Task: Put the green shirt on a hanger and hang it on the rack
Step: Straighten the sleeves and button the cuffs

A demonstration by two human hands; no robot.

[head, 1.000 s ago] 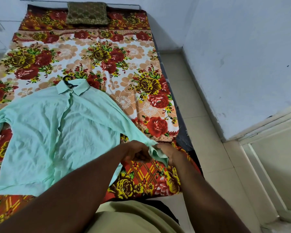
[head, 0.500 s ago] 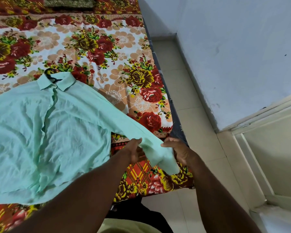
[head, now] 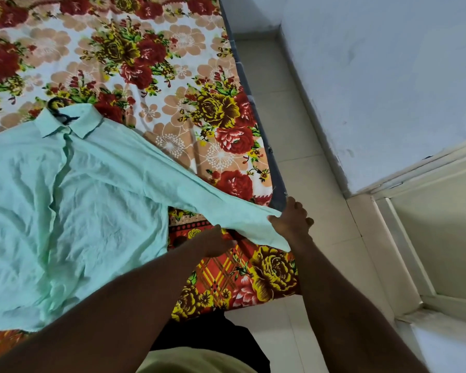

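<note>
With the hanger [head: 61, 112] already in the green shirt [head: 73, 200], the right hand [head: 291, 219] pinches its sleeve cuff straight, the left hand [head: 215, 242] open-fingered beside it; next likely lifting by the hook

We count one green shirt [head: 73, 208], laid flat, with one collar and one sleeve in view stretched out toward the bed corner. One black hanger [head: 61, 113], only its hook showing at the collar. Two hands: one left hand [head: 215, 242] and one right hand [head: 292, 220], with two bare forearms. One bed [head: 256, 114], covered by one floral bedsheet [head: 156, 63]. One tiled floor [head: 293, 109], one pale wall [head: 382, 71], one door frame [head: 414, 238] at right.
</note>
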